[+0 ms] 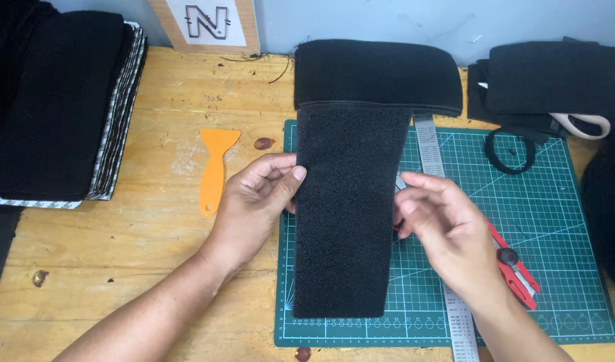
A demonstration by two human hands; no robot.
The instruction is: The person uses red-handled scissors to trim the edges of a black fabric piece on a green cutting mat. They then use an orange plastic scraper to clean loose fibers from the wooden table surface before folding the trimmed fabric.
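Observation:
A long black fuzzy fabric strip (pixel 344 214) lies lengthwise on a green cutting mat (pixel 555 201), its far end joined to a wider black fabric band (pixel 378 74). My left hand (pixel 257 198) pinches the strip's left edge with thumb and fingers. At the strip's right edge my right hand (pixel 441 214) hovers with fingers curled, touching or nearly touching the fabric. Whether it grips the fabric is unclear.
An orange plastic scraper (pixel 215 167) lies on the wooden table left of the mat. A red utility knife (pixel 515 268) and a metal ruler (pixel 429 151) rest on the mat. Stacked black fabric pieces (pixel 59 107) sit far left; more black fabric (pixel 555 84) is piled at the right.

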